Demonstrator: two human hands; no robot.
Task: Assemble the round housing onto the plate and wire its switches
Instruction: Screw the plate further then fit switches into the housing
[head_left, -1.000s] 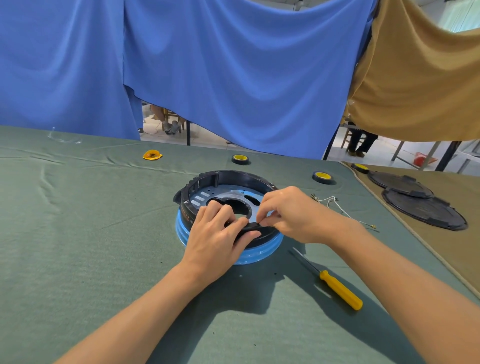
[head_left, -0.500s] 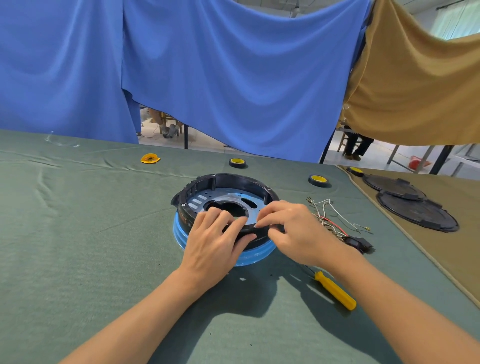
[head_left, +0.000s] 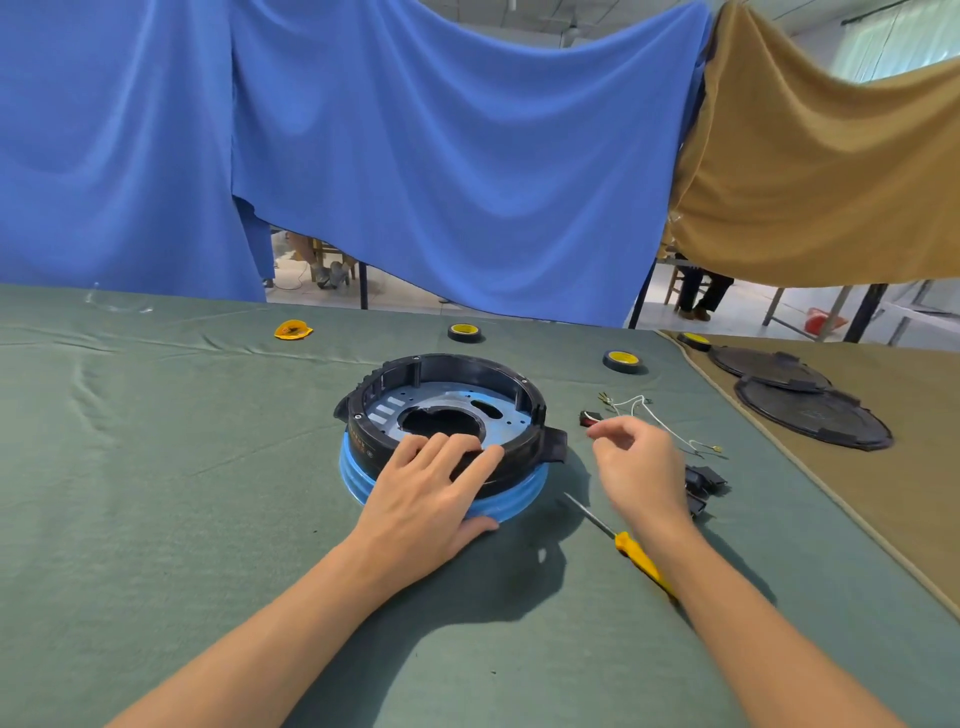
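A black round housing (head_left: 441, 366) sits on a blue ribbed base (head_left: 514, 501) in the middle of the green table, with a grey metal plate (head_left: 447, 402) inside it. My left hand (head_left: 431, 499) rests on the housing's near rim, fingers straight, thumb against the blue base. My right hand (head_left: 636, 467) hovers to the right of the housing with loosely curled fingers and holds nothing. Just beyond its fingertips lie a red and black switch (head_left: 589, 418) and loose white wires (head_left: 654, 415). More black switch parts (head_left: 704, 483) lie right of that hand.
A yellow-handled screwdriver (head_left: 634, 553) lies near my right wrist. Two tape rolls (head_left: 465, 331) (head_left: 622, 360) and a yellow scrap (head_left: 292, 330) sit at the back. Two black round lids (head_left: 810, 415) lie on the brown cloth at right. Blue and tan curtains hang behind.
My right hand has left the housing rim and moved right toward the switch and wires. My left hand has stayed on the near rim. The camera view has shifted slightly.
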